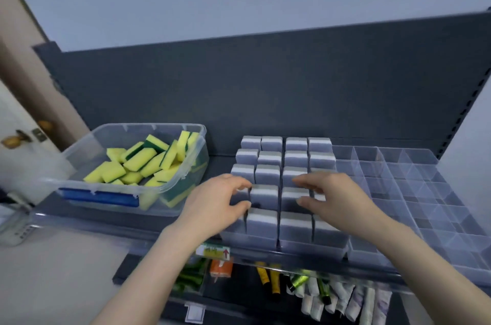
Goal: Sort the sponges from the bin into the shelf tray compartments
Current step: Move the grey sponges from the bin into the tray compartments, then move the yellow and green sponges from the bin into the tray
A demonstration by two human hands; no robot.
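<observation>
Both hands are down on the block of grey-and-white rectangular foam sponges (268, 173) that stand on edge, packed in rows, in the left part of the clear plastic divided shelf tray (414, 192) on the dark grey shelf (212, 162). The left hand (218, 205) has its fingers (240, 182) curled over the tops of the sponges at the left of the fourth row from the back, thumb low against their near side, so it reads as a narrow pinch around one sponge, though whether it truly grips or merely presses I cannot tell. The right hand (334, 197) is loosely spread over the sponges further right in that row, fingers moderately apart and resting on the tops, holding nothing that shows. The step in hand looks like seating and squaring the grey sponges in their compartments rather than fetching a new one. The yellow-and-green scouring sponges (143, 162) lie heaped, untouched, in the clear plastic bin with a blue clip (159, 192), which sits on the same shelf just left of the tray. The compartments on the right half of the tray stand empty (a good many of them), so the task seems roughly halfway. The next move likely calls for releasing the grey row, reaching left into the bin, taking one yellow sponge, and setting it on edge in an empty compartment without knocking the seated rows askew.
</observation>
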